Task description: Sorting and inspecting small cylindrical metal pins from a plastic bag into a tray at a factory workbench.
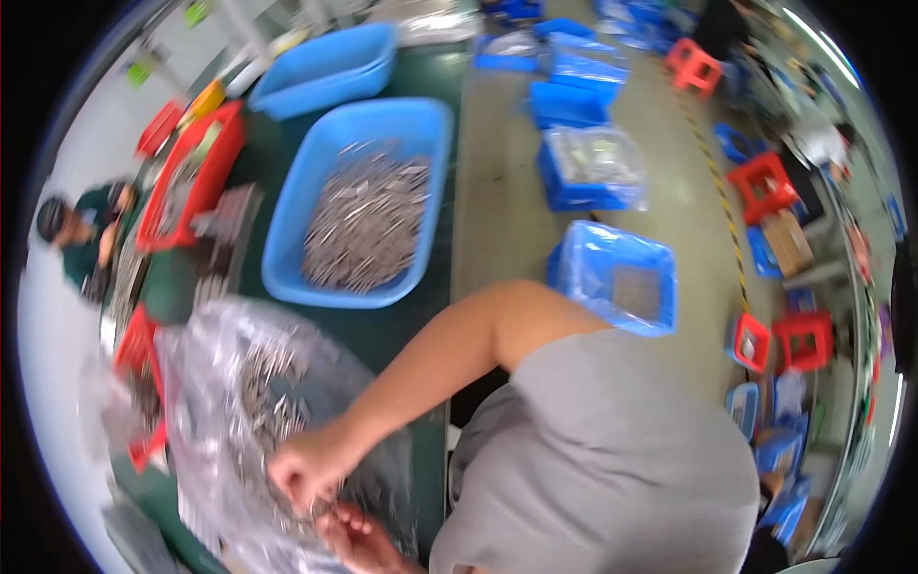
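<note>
A clear plastic bag point(206, 383), spread on the green table, holds many small slim silver metal pieces point(273, 383). Over its lower part is my right hand point(311, 469), its fingers closed in a pinch or fist; what they hold is hidden. Just below it, my left hand point(361, 540) comes from the lower edge with its fingers curled. A few metal pieces show between the two hands, but blur hides whether the left fingers grip any. Beyond the bag stands a blue tub point(277, 258) with a heap of similar metal pieces point(368, 220).
Nested empty blue tubs point(325, 72) stand behind the full one. Red trays point(206, 196) line the table's left side, where another person point(86, 230) works. On the floor to the right are bag-lined blue crates point(612, 277) and red stools point(765, 187).
</note>
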